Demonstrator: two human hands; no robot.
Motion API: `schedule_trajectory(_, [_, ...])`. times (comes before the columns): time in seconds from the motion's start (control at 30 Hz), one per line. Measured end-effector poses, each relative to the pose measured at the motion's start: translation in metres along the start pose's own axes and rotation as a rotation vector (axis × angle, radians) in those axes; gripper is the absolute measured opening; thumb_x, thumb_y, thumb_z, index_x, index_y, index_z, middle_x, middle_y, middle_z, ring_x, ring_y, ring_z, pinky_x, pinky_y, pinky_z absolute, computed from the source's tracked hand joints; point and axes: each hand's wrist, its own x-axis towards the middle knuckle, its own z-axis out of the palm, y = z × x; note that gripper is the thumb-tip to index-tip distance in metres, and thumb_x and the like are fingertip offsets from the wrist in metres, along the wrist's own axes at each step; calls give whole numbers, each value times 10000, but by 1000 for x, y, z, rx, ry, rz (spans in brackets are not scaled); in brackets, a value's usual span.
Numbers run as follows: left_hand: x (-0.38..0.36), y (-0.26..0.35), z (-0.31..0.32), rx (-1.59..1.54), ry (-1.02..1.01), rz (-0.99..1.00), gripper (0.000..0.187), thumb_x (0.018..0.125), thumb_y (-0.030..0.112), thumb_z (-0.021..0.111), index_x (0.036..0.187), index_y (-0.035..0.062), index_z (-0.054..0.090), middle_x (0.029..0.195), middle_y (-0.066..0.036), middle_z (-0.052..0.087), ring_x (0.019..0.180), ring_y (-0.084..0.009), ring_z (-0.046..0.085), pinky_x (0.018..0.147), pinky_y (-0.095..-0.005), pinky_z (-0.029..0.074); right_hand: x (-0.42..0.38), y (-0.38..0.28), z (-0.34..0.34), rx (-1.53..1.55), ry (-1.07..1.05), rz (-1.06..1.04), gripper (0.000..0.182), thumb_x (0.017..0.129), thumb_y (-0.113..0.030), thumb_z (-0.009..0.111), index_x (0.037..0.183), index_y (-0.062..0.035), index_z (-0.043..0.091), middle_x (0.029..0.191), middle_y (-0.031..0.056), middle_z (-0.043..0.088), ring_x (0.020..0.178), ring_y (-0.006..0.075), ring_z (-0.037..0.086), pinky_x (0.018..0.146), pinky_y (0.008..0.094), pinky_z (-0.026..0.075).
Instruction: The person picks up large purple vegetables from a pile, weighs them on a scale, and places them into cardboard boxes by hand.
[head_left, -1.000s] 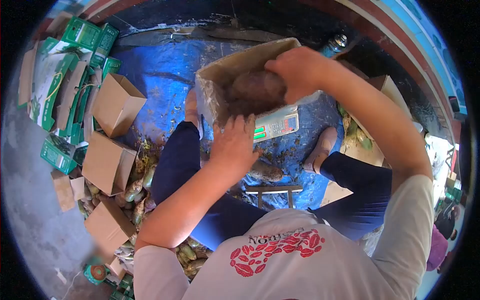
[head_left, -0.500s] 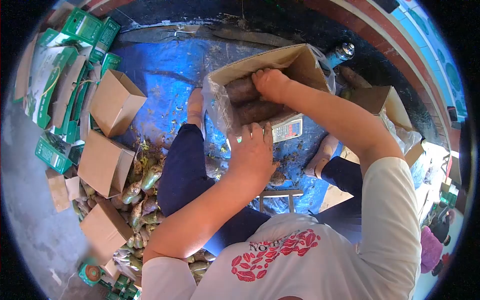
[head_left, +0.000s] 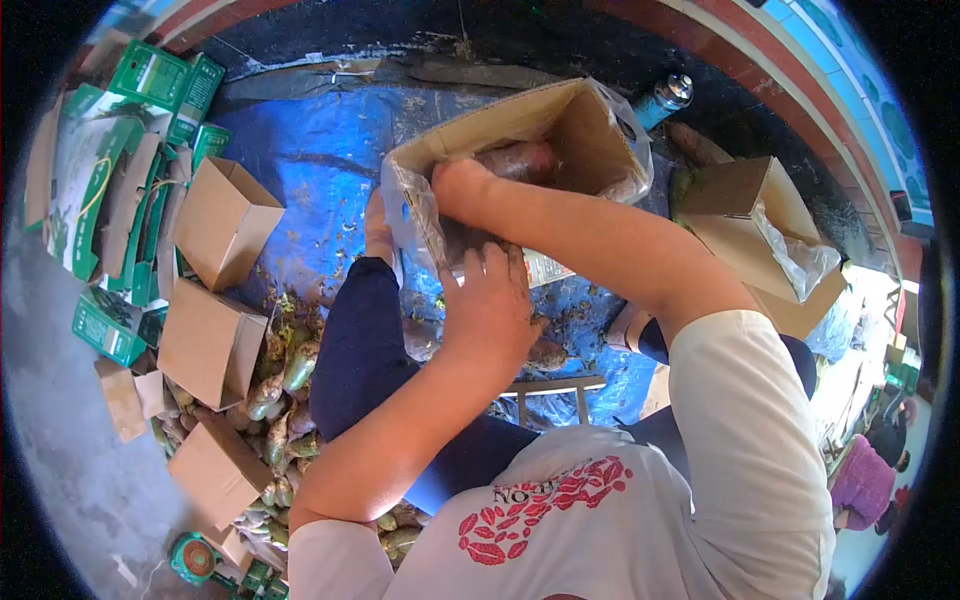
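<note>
Cardboard box (head_left: 605, 145), lined with clear plastic (head_left: 402, 215), stands tilted at the centre as we look down past the wearer's white shirt. The right hand (head_left: 462, 190) has just moved from the middle of the box to its left end, which puts the work, we judge, at that end now. Its fingers are hidden, so we cannot tell whether they grasp anything. The left hand (head_left: 490, 300) lies outside, fingers extended and slightly spread against the near wall, clasping nothing that we can see.

Inside the box, a thick reddish-brown root (head_left: 515, 160) lies toward the far wall, just beyond the right wrist. Half a second ago, we saw two roots side by side, with the hand at their right; now the forearm crosses the opening and covers much of the contents. Less of the pale panel (head_left: 545, 268) shows below the near wall. Beneath spreads a blue sheet (head_left: 300, 150).
</note>
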Motion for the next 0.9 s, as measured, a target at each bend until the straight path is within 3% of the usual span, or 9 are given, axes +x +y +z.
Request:
schedule_trajectory(0.13, [-1, -5, 2, -103, 9, 13, 746, 716, 355, 672, 1275, -31, 362, 1119, -165, 453, 1079, -304, 442, 864, -463, 383, -19, 15, -1, 43, 68, -6, 219, 784, -128, 520, 928, -69, 674, 986, 163, 634, 902, 284, 625, 726, 375, 515])
schedule_trajectory(0.23, [-2, -6, 6, -126, 67, 28, 722, 719, 338, 668, 1270, -24, 375, 1099, -169, 475, 1059, -310, 464, 854, -454, 388, -44, 31, -19, 282, 132, 126, 215, 770, -114, 527, 930, -50, 655, 984, 179, 625, 913, 291, 613, 733, 396, 511])
schedule_trajectory(0.3, [0, -8, 3, -139, 61, 30, 700, 721, 323, 666, 1264, -19, 386, 1090, -169, 489, 1050, -312, 476, 852, -452, 391, -74, 41, -30, 334, 213, 134, 319, 752, -102, 568, 1065, -42, 558, 951, 146, 606, 900, 310, 592, 767, 389, 490])
schedule_trajectory(0.37, [-2, -9, 1, -157, 71, 30, 668, 727, 310, 662, 1248, -21, 407, 1079, -172, 504, 1039, -319, 487, 856, -452, 390, -110, 44, -36, 474, 445, 180, 277, 782, -116, 557, 1047, -37, 561, 955, 143, 593, 915, 335, 571, 784, 393, 473])
schedule_trajectory(0.43, [-2, -10, 3, -172, 96, 38, 660, 727, 308, 662, 1240, -24, 414, 1074, -174, 507, 1039, -324, 487, 860, -452, 387, -147, 42, -47, 529, 690, 218, 175, 776, -135, 553, 914, -41, 605, 934, 173, 601, 874, 363, 574, 737, 399, 480])
schedule_trajectory(0.57, [-3, -15, -5, -194, 123, 69, 572, 747, 287, 643, 1200, -11, 461, 1086, -161, 522, 1053, -319, 485, 871, -439, 384, -224, 11, -56, 843, 852, 329, 135, 806, -125, 580, 865, -5, 565, 787, 186, 561, 759, 374, 553, 653, 393, 445])
schedule_trajectory(0.7, [-3, -26, -12, -348, 351, 111, 453, 772, 266, 625, 1132, 9, 527, 1111, -194, 541, 1042, -343, 509, 888, -404, 403, -267, -34, -7, 1082, 589, 583, 124, 826, -124, 574, 814, -2, 558, 745, 191, 545, 687, 370, 522, 608, 375, 425])
schedule_trajectory(0.8, [-20, -29, -46, -437, 534, -71, 366, 760, 239, 642, 1036, 5, 586, 1025, -193, 584, 945, -345, 557, 840, -375, 437, -283, -65, 36, 1138, 420, 649, 157, 841, -142, 563, 791, 6, 555, 724, 202, 542, 665, 375, 516, 595, 377, 421])
schedule_trajectory(0.9, [-44, -54, -64, -654, 765, -160, 306, 824, 230, 599, 1049, 22, 604, 1062, -131, 605, 1002, -234, 558, 881, -304, 412, -296, -83, 63, 1190, 318, 769, 200, 853, -181, 547, 796, 10, 564, 744, 217, 562, 700, 380, 549, 614, 401, 433])
